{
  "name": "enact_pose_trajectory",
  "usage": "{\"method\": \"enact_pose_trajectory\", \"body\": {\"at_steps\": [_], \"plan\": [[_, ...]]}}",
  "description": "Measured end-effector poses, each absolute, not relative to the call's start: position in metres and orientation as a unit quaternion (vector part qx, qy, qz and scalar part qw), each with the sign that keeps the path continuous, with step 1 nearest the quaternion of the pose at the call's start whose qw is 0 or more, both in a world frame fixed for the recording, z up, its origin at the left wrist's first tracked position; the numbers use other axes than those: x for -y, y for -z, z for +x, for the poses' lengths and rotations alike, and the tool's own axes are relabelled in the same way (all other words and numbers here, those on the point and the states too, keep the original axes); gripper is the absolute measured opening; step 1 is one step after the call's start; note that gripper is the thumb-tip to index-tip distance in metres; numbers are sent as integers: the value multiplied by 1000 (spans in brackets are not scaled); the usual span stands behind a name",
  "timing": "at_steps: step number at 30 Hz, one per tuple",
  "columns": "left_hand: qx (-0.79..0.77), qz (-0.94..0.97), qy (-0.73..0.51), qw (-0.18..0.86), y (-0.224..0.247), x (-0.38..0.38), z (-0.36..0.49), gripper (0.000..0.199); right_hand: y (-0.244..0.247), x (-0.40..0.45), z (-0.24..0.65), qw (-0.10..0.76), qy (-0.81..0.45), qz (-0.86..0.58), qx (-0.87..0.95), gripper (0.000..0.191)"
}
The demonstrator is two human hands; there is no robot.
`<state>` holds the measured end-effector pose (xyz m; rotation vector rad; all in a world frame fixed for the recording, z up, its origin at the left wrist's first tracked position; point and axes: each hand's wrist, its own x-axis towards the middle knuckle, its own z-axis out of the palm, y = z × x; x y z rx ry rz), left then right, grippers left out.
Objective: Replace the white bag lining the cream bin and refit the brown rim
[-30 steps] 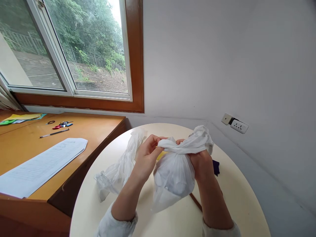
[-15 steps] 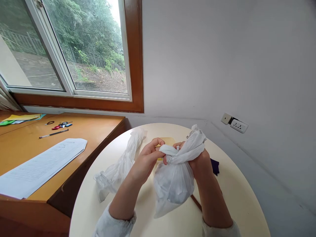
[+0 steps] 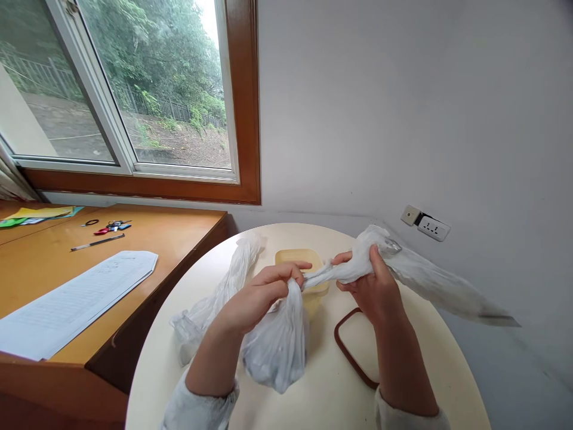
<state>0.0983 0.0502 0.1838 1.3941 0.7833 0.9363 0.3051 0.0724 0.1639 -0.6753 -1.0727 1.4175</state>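
A white plastic bag (image 3: 280,349) with a rounded, filled lower part hangs from my left hand (image 3: 255,295), whose fingers are closed round its gathered neck. Stretched to the right, the bag's twisted top runs into my right hand (image 3: 376,292), which is closed on it. Beyond that hand a long loose end of the plastic sticks out to the lower right. What fills the bag cannot be made out. Behind my hands sits a pale yellow plastic container (image 3: 308,257), partly covered by them. Near my right forearm lies a brown-rimmed lid (image 3: 351,349).
Another crumpled white plastic bag (image 3: 224,292) lies on the left of the round table (image 3: 161,388). On the wooden desk (image 3: 188,224) at left are papers (image 3: 85,298), a pen (image 3: 96,242) and keys (image 3: 114,227). A wall socket (image 3: 433,227) is at right.
My hands have drawn apart, pulling the bag's neck out between them. The filled part has swung left, and the loose end now extends right. More of the container and brown-rimmed lid shows.
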Motion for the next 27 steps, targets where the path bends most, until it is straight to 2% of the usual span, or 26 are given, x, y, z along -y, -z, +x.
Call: {"method": "enact_pose_trajectory", "body": {"at_steps": [3,7,12,15,20,23,27], "plan": [[-329,599,-348,642,-184,-48,97,14,-165,-71,309,590,-615,-281,441,49],[-256,564,-361,697,-185,-48,99,10,-163,-70,311,589,-612,-280,448,46],[-257,560,-383,688,-189,-46,91,21,-161,-71,316,611,-612,-270,423,38],[-318,649,-344,600,-195,-39,80,32,-164,-70,319,638,-621,-255,376,28],[-457,747,-282,392,-203,-28,63,18,-169,-66,316,657,-623,-245,346,26],[-500,745,-342,278,-202,-28,53,20,-169,-65,312,656,-629,-225,351,22],[-537,712,-447,65,-198,-30,46,15,-169,-66,308,653,-652,-185,337,12]]}}
